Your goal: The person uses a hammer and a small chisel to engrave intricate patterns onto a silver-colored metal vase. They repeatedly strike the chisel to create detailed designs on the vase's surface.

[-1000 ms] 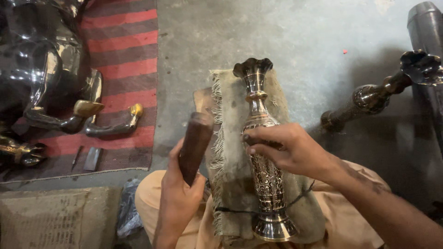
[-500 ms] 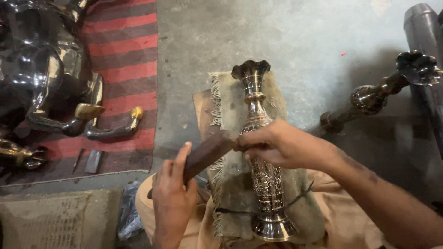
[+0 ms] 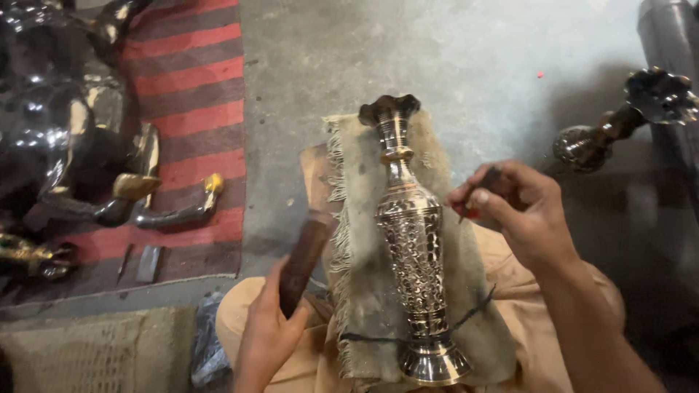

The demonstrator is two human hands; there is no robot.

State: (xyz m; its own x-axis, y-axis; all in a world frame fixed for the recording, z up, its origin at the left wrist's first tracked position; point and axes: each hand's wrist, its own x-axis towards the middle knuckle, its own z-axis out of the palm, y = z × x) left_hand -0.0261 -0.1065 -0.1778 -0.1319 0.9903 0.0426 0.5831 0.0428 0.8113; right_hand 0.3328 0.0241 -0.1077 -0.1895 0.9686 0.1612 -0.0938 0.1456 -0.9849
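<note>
A tall engraved silver-coloured metal vase [image 3: 411,244] lies on a frayed burlap cloth [image 3: 357,182] across my lap, mouth pointing away from me. My left hand [image 3: 266,331] grips a brown wooden mallet [image 3: 302,258], held upright just left of the cloth. My right hand [image 3: 513,211] hovers to the right of the vase's body, fingers pinched on a small dark chisel-like tool [image 3: 480,185] with a red spot near its tip. The tool's tip is clear of the vase.
A large dark polished metal animal figure [image 3: 65,145] lies on a red striped rug [image 3: 189,87] at left. Another dark metal vase [image 3: 619,124] lies on the grey concrete floor [image 3: 451,51] at right, beside a dark cylinder [image 3: 670,29].
My right hand has lifted off the vase and moved right with the small tool. The mallet has swung from lying across the vase back to upright at the left.
</note>
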